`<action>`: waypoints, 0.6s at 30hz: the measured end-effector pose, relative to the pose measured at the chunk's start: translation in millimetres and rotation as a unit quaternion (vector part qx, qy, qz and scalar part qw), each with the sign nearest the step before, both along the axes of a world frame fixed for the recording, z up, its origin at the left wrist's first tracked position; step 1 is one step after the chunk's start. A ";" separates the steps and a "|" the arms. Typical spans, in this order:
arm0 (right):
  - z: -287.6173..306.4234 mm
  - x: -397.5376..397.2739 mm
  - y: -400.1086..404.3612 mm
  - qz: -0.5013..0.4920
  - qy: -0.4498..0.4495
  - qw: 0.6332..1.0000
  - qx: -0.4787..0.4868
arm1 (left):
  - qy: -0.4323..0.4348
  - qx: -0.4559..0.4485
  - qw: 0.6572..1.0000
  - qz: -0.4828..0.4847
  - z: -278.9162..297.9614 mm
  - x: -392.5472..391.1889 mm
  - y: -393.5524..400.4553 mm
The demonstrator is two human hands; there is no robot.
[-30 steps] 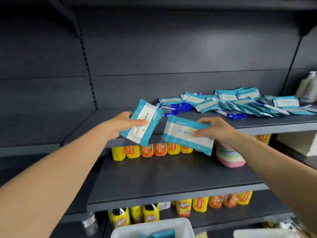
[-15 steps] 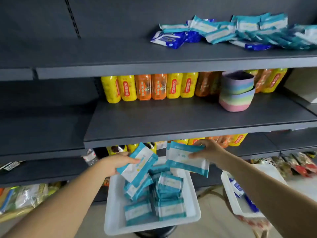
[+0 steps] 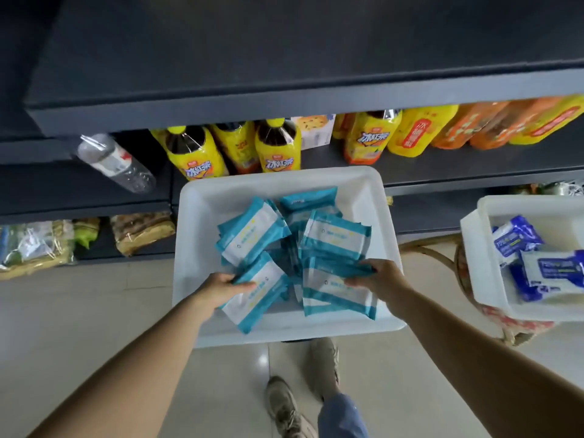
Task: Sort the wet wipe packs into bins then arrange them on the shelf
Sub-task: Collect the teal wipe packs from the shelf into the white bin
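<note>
Both teal packs lowered into white bin [image 3: 202, 210]; left hand [image 3: 218, 287], right hand [image 3: 380, 276] pinching them (atop pile).

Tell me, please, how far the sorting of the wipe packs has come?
Done: many teal packs lie in the middle bin, and blue packs in the right bin. In hand: the left hand and right hand each hold a teal pack low inside the middle bin. Left: release these two; arranging on the shelf is not visibly begun.
</note>
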State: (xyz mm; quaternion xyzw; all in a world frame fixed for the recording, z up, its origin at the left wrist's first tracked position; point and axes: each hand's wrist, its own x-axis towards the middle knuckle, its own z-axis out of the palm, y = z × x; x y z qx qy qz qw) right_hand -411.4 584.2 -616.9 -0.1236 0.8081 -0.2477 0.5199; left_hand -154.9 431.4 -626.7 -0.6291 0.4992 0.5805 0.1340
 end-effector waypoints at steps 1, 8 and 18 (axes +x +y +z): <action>-9.4 2.9 -1.1 -0.002 0.012 1.000 0.001 | -0.009 -0.002 1.000 0.005 -8.1 -1.9 -2.0; -38.9 10.4 -2.0 -0.020 0.092 0.996 -0.004 | -0.070 -0.035 0.997 0.026 -56.2 -1.3 -8.1; -42.4 13.0 -5.5 -0.019 0.114 0.993 -0.009 | -0.115 -0.106 0.988 -0.017 -63.5 -6.7 -2.9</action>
